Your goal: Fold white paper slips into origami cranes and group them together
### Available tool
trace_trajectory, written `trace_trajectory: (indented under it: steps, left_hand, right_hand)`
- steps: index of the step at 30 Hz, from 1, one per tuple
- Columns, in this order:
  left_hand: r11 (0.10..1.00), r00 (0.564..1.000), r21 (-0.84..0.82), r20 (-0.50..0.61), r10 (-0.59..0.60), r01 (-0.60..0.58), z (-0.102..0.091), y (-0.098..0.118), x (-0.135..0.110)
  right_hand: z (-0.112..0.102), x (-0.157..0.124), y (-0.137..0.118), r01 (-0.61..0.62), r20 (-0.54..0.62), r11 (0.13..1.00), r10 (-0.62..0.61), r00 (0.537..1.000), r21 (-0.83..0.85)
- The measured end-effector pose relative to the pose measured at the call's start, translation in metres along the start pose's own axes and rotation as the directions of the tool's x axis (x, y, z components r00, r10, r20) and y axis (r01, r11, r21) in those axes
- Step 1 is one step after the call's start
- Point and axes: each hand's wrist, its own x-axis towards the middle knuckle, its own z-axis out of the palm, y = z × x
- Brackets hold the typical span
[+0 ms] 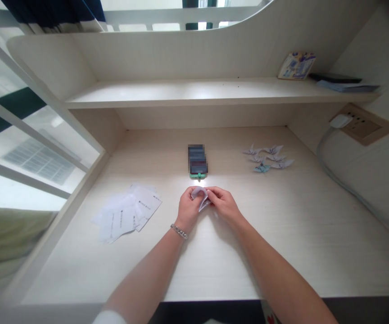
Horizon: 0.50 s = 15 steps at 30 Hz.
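Between my two hands is a small piece of white paper (204, 203), partly folded, with one flap curling up. My left hand (188, 207), with a chain bracelet at the wrist, pinches its left side. The fingers of my right hand (224, 203) are closed on its right edge. Just beyond the hands lies a phone (197, 158) with a green lower edge, its screen blurred. Loose white paper sheets (123, 216) with small print overlap at the left. Several folded paper cranes (275, 157) stand in a group at the right, one of them bluish (262, 168).
A shelf (181, 92) runs above the back of the desk, holding a colourful packet (296, 65) and a dark flat item (336, 78) at its right. A white plug (341, 120) with a cable (336, 175) sits in the right wall socket (370, 126). White rails border the left.
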Motion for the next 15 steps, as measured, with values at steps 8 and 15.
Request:
trace_trajectory:
  steps: [8,15]
  left_hand:
    - [0.997,0.999,0.056,0.028,0.044,-0.046,0.0008,0.0026,-0.0009]
    - [0.992,0.997,0.107,0.04,0.067,-0.071,0.0024,0.0051,-0.0024]
  right_hand:
    - [-0.0015,0.001,-0.0007,0.025,0.009,1.0,-0.025,1.0,0.0]
    - [0.0007,-0.0032,-0.0049,0.106,-0.036,0.989,-0.11,0.993,-0.1]
